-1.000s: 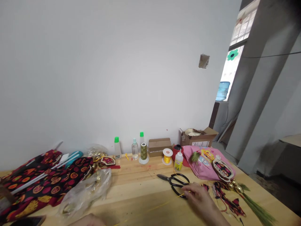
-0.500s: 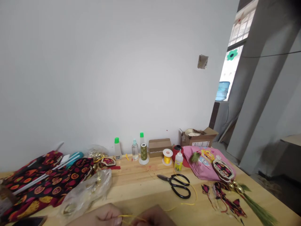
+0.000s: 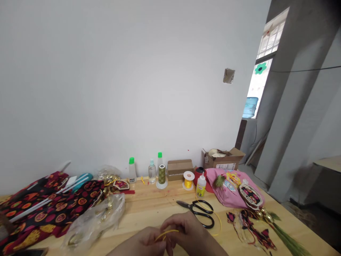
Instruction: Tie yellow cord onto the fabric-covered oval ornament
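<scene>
Seen near in the scene with a bare left hand (image 3: 152,241) and a bare right hand (image 3: 188,227). Bare also along the left forearm (image 3: 124,246) and the right forearm (image 3: 211,246), up to the near edge of view. Rounded at the knuckles, slightly tapering in the fingers (image 3: 170,218). Too blurred for finer markings.

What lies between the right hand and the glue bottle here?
In the head view, the scissors lie between the right hand and the glue bottle, with yellow cord running across them.

Only illegible print on yellow-labelled bottle (image 3: 201,186) and cardboard box (image 3: 223,160).
</scene>
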Demonstrator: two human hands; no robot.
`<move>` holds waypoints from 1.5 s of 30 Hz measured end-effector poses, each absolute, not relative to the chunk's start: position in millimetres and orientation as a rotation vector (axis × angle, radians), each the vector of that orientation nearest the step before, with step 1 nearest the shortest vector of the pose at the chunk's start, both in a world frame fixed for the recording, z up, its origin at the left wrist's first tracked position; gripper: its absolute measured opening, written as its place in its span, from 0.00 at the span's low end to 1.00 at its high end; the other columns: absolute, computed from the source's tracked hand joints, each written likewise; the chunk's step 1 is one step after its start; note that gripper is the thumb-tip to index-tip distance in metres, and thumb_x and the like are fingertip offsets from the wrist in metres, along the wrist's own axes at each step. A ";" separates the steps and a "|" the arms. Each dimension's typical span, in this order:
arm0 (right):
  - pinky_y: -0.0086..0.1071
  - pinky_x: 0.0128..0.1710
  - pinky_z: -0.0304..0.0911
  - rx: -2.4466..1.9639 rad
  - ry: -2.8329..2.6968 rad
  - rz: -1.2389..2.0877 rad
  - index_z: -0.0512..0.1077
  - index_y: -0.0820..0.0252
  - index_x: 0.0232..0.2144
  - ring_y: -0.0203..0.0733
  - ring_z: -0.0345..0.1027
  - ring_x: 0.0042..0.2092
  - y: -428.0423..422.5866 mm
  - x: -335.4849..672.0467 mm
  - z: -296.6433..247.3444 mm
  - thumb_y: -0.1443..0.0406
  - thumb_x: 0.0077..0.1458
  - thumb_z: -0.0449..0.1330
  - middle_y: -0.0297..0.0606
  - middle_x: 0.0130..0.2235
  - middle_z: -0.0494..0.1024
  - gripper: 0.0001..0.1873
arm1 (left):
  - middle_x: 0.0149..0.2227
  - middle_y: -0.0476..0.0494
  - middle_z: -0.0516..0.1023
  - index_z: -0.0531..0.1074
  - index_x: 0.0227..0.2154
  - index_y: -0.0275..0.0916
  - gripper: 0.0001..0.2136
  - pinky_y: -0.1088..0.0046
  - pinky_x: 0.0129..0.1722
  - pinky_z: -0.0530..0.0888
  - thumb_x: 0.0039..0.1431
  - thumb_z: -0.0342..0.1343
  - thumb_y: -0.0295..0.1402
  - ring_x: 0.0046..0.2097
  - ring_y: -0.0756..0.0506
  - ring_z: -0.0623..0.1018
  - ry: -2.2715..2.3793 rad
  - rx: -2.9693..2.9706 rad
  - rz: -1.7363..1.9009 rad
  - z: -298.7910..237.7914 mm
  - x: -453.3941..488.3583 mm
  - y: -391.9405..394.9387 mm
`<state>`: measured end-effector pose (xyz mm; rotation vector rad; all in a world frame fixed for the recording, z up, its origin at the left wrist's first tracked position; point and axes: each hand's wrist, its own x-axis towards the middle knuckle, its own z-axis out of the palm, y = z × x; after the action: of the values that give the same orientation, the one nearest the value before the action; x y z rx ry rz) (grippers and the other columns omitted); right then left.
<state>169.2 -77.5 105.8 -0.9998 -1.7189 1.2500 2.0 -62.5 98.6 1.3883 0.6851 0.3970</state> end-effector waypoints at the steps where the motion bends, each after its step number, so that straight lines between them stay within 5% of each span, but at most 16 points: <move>1: 0.22 0.23 0.55 -0.978 -1.689 1.254 0.73 0.61 0.30 0.30 0.61 0.22 -76.9 170.8 106.9 0.72 0.43 0.53 0.29 0.19 0.68 0.11 | 0.12 0.59 0.53 0.70 0.26 0.36 0.18 0.79 0.13 0.46 0.48 0.49 0.47 0.14 0.57 0.50 0.640 1.321 0.428 98.1 6.8 -60.6; 9: 0.25 0.26 0.58 -1.008 -1.475 1.056 0.70 0.64 0.33 0.33 0.62 0.25 -79.1 191.0 100.2 0.64 0.45 0.54 0.32 0.20 0.68 0.12 | 0.06 0.63 0.48 0.64 0.23 0.37 0.21 0.78 0.12 0.40 0.43 0.48 0.54 0.10 0.57 0.44 0.610 1.125 0.510 84.5 13.5 -55.7; 19: 0.27 0.28 0.62 -1.026 -1.485 0.877 0.71 0.63 0.33 0.37 0.68 0.28 -85.5 190.3 106.8 0.55 0.49 0.53 0.41 0.26 0.75 0.17 | 0.09 0.62 0.51 0.65 0.22 0.35 0.16 0.79 0.12 0.43 0.45 0.53 0.46 0.12 0.58 0.46 0.608 1.210 0.591 103.0 31.1 -56.4; 28: 0.24 0.24 0.61 -1.031 -1.605 0.503 0.72 0.61 0.32 0.36 0.68 0.26 -93.1 195.5 117.7 0.64 0.50 0.52 0.38 0.25 0.75 0.10 | 0.05 0.64 0.48 0.67 0.23 0.35 0.20 0.79 0.10 0.41 0.41 0.52 0.50 0.09 0.58 0.44 0.732 1.311 0.724 103.4 46.5 -49.9; 33: 0.26 0.28 0.63 -1.005 -1.707 0.212 0.72 0.58 0.34 0.37 0.69 0.28 -91.4 198.3 117.4 0.69 0.50 0.52 0.39 0.29 0.77 0.10 | 0.07 0.59 0.55 0.71 0.23 0.32 0.23 0.79 0.12 0.45 0.41 0.51 0.51 0.11 0.57 0.52 0.889 1.417 0.825 117.9 46.7 -56.2; 36: 0.27 0.34 0.65 -0.956 -1.724 0.123 0.71 0.56 0.37 0.39 0.71 0.33 -90.3 197.7 116.6 0.71 0.49 0.53 0.38 0.32 0.78 0.13 | 0.09 0.62 0.48 0.73 0.22 0.31 0.25 0.79 0.14 0.44 0.37 0.53 0.53 0.13 0.58 0.47 0.979 1.445 0.883 126.4 47.3 -58.2; 45: 0.23 0.30 0.66 -0.888 -1.569 -0.072 0.71 0.59 0.33 0.36 0.71 0.30 -93.4 195.1 111.8 0.74 0.45 0.56 0.36 0.29 0.77 0.11 | 0.12 0.58 0.46 0.74 0.19 0.34 0.21 0.77 0.17 0.43 0.38 0.53 0.51 0.17 0.55 0.47 1.068 1.441 1.037 139.5 55.1 -71.5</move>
<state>195.1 -93.4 111.8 -0.8879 -1.5691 -0.0715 55.1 -71.5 139.5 1.4408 1.0679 1.0368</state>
